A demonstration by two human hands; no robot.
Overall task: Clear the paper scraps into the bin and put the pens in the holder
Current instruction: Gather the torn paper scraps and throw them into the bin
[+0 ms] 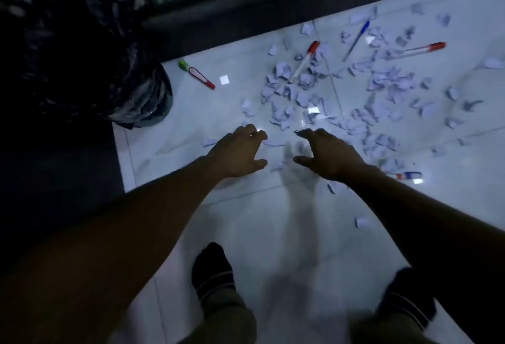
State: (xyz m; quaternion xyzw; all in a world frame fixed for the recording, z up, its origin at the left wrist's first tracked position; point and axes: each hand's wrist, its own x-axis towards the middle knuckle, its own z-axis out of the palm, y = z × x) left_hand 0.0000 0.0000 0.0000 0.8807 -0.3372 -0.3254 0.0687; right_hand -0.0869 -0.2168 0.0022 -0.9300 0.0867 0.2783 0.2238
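Torn white paper scraps [300,89] lie scattered over the white tiled floor [273,220], thickest ahead and to the right. Among them lie a red-capped marker [304,60], a blue pen [356,40], a second red-capped marker [418,50], and a red and green marker [196,74] off to the left. Another marker [407,175] pokes out beside my right forearm. My left hand [237,152] and my right hand [328,152] hover low over the near edge of the scraps, fingers spread, palms down, nothing held. A bin lined with a black bag [123,92] stands at the left.
A dark wall base [246,2] runs along the back. A dark mat or ledge [54,179] borders the tiles on the left. My two feet in dark socks [213,272] stand on the tiles below my arms. No pen holder is in view.
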